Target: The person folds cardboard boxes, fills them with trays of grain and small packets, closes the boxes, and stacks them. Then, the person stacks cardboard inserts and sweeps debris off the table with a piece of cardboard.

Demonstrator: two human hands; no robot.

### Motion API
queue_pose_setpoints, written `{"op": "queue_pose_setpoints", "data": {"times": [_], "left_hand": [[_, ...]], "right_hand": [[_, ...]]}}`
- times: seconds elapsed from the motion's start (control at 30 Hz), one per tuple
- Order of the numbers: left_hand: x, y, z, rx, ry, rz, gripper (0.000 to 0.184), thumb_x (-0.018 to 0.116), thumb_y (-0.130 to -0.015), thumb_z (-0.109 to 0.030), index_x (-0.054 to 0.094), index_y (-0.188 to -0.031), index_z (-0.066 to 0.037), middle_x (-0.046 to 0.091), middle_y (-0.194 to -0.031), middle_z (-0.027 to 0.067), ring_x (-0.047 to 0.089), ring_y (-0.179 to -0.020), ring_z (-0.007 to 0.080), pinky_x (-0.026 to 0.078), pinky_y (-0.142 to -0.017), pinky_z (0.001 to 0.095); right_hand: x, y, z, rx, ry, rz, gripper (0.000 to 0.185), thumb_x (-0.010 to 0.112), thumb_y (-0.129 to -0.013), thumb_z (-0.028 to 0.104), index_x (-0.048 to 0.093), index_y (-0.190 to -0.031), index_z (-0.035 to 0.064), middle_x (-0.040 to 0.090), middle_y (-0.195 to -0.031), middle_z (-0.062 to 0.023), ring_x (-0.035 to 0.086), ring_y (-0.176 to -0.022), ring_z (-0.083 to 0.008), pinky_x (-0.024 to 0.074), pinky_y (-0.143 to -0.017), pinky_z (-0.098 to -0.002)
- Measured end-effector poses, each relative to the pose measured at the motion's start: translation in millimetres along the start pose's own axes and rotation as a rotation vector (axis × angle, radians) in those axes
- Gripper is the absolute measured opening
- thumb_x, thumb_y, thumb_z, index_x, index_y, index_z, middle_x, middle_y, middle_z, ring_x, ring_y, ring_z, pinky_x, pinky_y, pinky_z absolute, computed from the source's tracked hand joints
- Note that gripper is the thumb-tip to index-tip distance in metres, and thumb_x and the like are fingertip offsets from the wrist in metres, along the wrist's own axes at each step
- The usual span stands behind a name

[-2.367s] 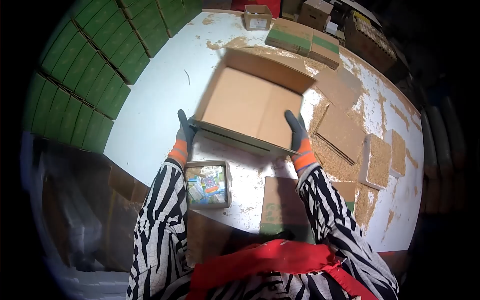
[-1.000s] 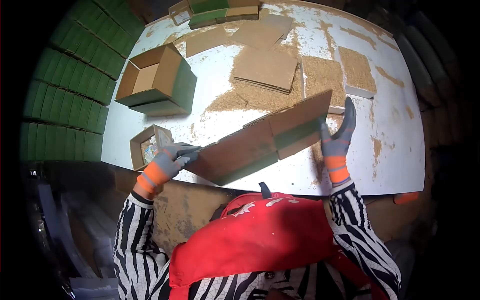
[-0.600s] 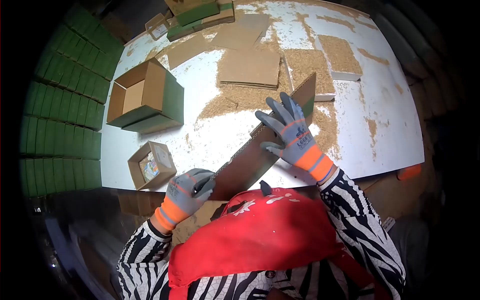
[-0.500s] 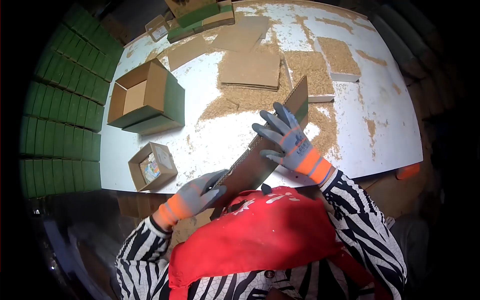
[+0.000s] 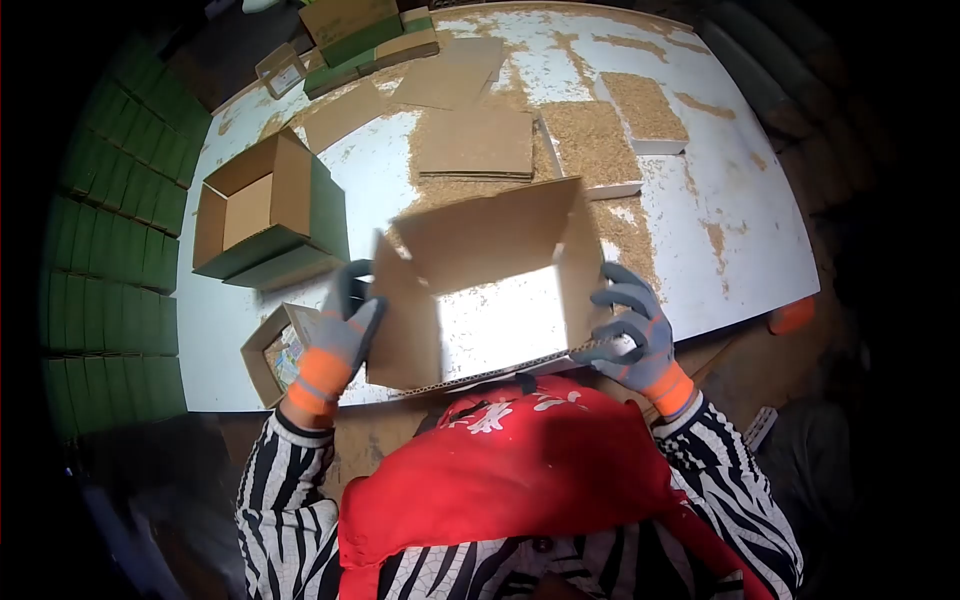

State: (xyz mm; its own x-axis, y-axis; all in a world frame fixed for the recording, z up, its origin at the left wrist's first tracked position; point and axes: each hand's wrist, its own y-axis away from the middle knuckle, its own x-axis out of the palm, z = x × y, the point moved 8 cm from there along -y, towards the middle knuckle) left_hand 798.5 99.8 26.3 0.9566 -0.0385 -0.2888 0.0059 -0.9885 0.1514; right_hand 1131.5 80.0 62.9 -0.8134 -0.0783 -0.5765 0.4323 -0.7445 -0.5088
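A cardboard box (image 5: pixel 490 235) stands opened into a four-sided frame at the table's near edge. White tabletop shows through it, so no bottom is folded in. My left hand (image 5: pixel 345 330), in a grey and orange glove, holds the box's left side, thumb toward me. On the right side, my gloved right hand (image 5: pixel 638 335) grips the near corner with fingers curled around the wall. Left of my left hand is a small carton (image 5: pixel 262 362) with printed papers inside, partly hidden by the glove. Behind it sits a larger open box (image 5: pixel 325 215) with green outer sides.
Flat cardboard sheets (image 5: pixel 475 145) lie stacked mid-table. White-edged blocks of wood shavings (image 5: pixel 595 145) are beyond the box, with loose shavings around. Green boxes (image 5: pixel 110 310) are piled along the left. More cardboard (image 5: pixel 370 60) stands at the back. An orange object (image 5: pixel 793 316) is at the right edge.
The cardboard, folded flat and slanted before, is now spread into a box shape. My left hand has moved up and left, my right hand down and right. The view has shifted slightly.
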Motion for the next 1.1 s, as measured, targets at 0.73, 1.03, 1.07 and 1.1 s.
{"op": "queue_pose_setpoints", "data": {"times": [0.73,1.03,1.07,1.1], "left_hand": [[-7.7,33.2,56.3,0.245,-0.608,-0.533,0.059,0.066,-0.077,-0.013,0.044,-0.131,-0.003,0.051,-0.121,0.0184,0.046,-0.115,0.034,0.032,-0.102,0.0445],[-19.3,47.6,30.2,0.382,-0.743,-0.659,0.077,0.057,-0.086,-0.038,0.025,-0.139,0.008,0.035,-0.138,0.0295,0.035,-0.128,0.0425,0.028,-0.106,0.0437],[-21.2,27.3,58.4,0.042,-0.641,-0.533,0.07,0.055,-0.088,-0.04,0.033,-0.135,0.007,0.045,-0.128,0.0294,0.043,-0.12,0.0419,0.035,-0.1,0.0425],[-15.5,20.1,90.0,-0.291,-0.533,-0.386,0.065,0.054,-0.089,-0.043,0.04,-0.13,0.005,0.054,-0.118,0.0293,0.052,-0.112,0.0414,0.042,-0.093,0.0414]], "right_hand": [[114.4,-131.0,18.9,-0.244,0.491,0.203,0.056,0.066,-0.077,0.026,0.049,-0.128,0.0116,0.041,-0.135,-0.0153,0.037,-0.125,-0.0374,0.0302,-0.104,-0.048],[152.7,-50.2,-8.5,-0.144,0.258,0.6,0.047,0.056,-0.088,0.038,0.056,-0.123,0.0062,0.052,-0.13,-0.0162,0.047,-0.121,-0.0336,0.0342,-0.105,-0.0411],[143.0,-51.4,-34.5,0.153,-0.205,0.523,0.047,0.055,-0.089,0.038,0.056,-0.123,0.005,0.052,-0.13,-0.0149,0.052,-0.116,-0.0305,0.0395,-0.1,-0.0394],[139.8,-45.3,-65.3,0.46,-0.667,0.407,0.047,0.053,-0.091,0.038,0.056,-0.123,0.0037,0.053,-0.13,-0.0136,0.056,-0.11,-0.0274,0.0448,-0.094,-0.0377]]}}
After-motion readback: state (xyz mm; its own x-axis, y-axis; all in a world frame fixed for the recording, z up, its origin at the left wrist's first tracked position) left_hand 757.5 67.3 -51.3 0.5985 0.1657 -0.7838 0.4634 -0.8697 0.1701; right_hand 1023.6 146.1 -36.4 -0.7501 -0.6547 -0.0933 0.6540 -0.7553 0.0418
